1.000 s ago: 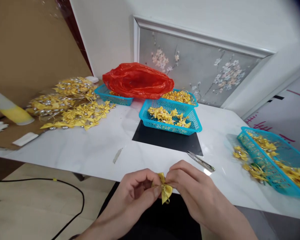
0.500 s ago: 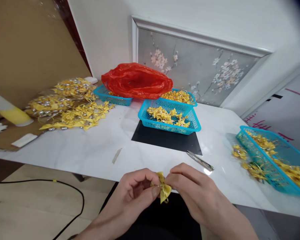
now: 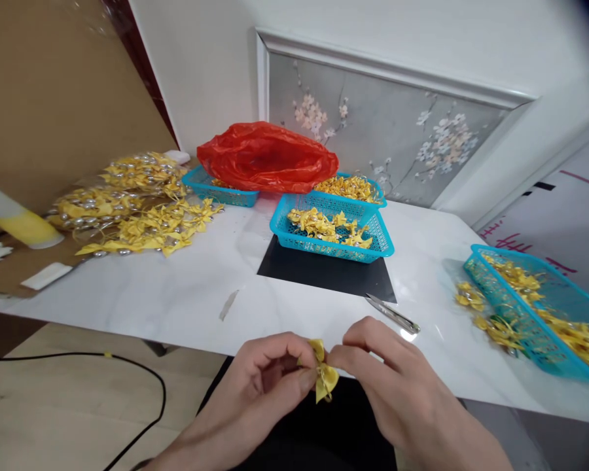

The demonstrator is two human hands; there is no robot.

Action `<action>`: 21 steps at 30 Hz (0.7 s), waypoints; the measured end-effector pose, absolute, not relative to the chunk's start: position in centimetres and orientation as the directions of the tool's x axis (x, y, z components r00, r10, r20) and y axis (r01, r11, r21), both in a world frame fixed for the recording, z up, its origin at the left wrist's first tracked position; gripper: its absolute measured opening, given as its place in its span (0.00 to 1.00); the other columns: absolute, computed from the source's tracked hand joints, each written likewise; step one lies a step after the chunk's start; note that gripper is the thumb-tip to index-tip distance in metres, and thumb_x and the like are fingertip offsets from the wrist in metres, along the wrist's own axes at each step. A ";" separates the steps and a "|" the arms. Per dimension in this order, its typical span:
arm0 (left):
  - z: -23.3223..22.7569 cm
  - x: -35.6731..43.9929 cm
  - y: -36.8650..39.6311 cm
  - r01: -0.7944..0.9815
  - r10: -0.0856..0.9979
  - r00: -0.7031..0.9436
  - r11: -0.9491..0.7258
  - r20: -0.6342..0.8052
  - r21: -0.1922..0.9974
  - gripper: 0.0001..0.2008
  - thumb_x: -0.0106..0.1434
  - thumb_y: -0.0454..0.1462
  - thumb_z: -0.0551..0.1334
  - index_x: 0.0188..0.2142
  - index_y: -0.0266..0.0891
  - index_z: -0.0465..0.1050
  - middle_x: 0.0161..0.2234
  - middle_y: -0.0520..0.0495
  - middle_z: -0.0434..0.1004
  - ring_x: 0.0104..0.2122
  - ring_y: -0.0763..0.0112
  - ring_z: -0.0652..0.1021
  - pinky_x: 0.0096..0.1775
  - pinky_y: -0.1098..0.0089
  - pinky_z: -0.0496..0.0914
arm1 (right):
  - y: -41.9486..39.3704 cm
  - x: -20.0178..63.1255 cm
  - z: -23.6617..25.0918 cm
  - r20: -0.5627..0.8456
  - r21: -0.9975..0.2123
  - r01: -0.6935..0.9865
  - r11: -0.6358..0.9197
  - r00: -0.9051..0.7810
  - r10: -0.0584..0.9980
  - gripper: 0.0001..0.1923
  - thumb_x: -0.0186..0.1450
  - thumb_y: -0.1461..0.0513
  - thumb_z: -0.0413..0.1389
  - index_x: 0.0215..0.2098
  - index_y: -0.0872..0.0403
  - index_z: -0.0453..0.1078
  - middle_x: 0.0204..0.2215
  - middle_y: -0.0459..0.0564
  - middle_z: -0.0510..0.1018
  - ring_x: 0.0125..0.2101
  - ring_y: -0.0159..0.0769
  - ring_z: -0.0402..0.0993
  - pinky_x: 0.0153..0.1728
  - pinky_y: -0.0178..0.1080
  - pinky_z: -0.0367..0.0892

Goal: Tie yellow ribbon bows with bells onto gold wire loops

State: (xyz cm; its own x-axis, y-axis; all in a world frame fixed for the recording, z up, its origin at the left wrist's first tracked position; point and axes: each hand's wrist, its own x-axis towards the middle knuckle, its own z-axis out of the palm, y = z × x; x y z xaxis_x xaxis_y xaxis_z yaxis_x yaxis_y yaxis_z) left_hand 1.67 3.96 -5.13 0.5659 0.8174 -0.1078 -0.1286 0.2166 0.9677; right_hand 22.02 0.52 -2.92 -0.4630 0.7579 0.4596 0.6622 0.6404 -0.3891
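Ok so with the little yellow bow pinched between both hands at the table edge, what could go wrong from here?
1. The yellow bow is held by the left hand and right hand past the table's edge, so a slip would likely drop it toward the lap or floor.
2. The small snips lie open on the table just beyond the right hand; reaching forward could catch a finger.
3. Loose bows sit outside the right basket and could be swept off.

The right basket is cut off by the picture's edge.
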 end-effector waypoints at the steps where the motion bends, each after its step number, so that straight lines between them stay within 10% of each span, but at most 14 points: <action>1: -5.1 1.7 4.0 -0.132 0.819 0.565 0.216 -0.106 0.967 0.10 0.63 0.43 0.66 0.30 0.40 0.75 0.29 0.51 0.72 0.30 0.71 0.68 0.32 0.75 0.62 | 0.5 22.0 -2.9 0.466 -0.371 0.674 0.638 -0.459 0.756 0.19 0.67 0.76 0.44 0.43 0.53 0.70 0.32 0.49 0.70 0.31 0.35 0.67 0.32 0.37 0.69; 15: -5.4 2.0 3.9 -0.176 0.822 0.566 0.194 -0.062 0.965 0.09 0.64 0.41 0.66 0.30 0.39 0.73 0.29 0.51 0.71 0.30 0.72 0.68 0.31 0.74 0.62 | 0.0 21.1 -2.4 0.576 -0.102 0.788 0.608 -0.451 0.682 0.17 0.69 0.73 0.41 0.39 0.56 0.71 0.26 0.50 0.70 0.26 0.37 0.66 0.26 0.39 0.65; 21: -4.7 2.3 4.0 -0.119 0.809 0.587 0.126 -0.032 0.985 0.12 0.67 0.43 0.62 0.31 0.38 0.76 0.31 0.49 0.74 0.34 0.67 0.72 0.38 0.71 0.66 | -0.5 20.8 -2.6 0.576 -0.428 0.699 0.573 -0.278 0.769 0.12 0.68 0.72 0.48 0.41 0.53 0.70 0.34 0.50 0.73 0.32 0.33 0.72 0.32 0.35 0.71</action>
State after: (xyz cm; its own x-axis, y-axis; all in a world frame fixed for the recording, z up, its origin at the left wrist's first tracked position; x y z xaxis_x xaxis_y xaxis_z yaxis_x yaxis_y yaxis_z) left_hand 2.33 4.05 -4.72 0.5872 0.8088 -0.0325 -0.1187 0.1257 0.9849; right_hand 20.82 -0.49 -2.65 -0.2785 0.7686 0.5759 0.6988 0.5735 -0.4275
